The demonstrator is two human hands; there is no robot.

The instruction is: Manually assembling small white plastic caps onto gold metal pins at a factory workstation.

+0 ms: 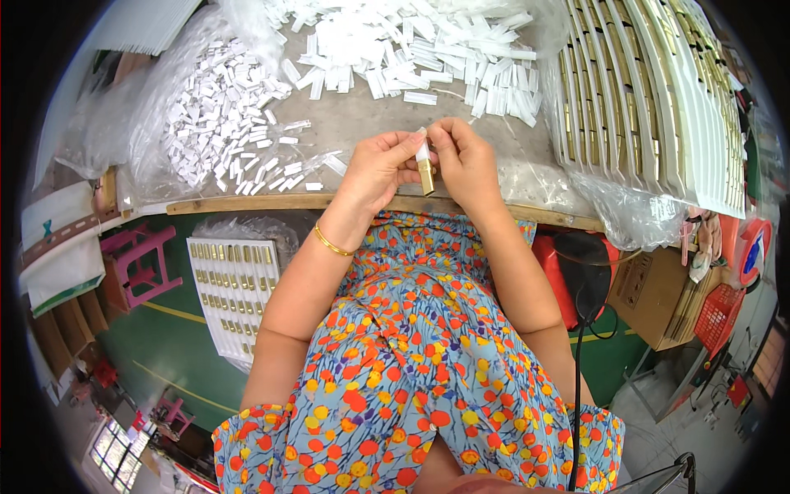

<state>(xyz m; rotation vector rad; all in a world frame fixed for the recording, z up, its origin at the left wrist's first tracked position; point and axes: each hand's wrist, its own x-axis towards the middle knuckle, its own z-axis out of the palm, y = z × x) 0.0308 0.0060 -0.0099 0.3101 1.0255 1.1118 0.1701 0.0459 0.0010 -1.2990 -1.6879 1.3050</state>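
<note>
Just above the table's front edge, my left hand pinches a small rectangular gold tube with a white piece at its upper end. The tube tilts down toward me. My right hand is closed right beside the white piece, its thumb and forefinger pressed together; whether something lies between them is hidden. Left of my hands spreads a heap of small white pieces. Beyond them lies a pile of longer, clear-whitish flat pieces.
Stacked white trays with rows of gold tubes stand at the right on clear plastic film. Below the table's wooden edge, another tray of gold pieces sits at left. A pink stool and cardboard flank me.
</note>
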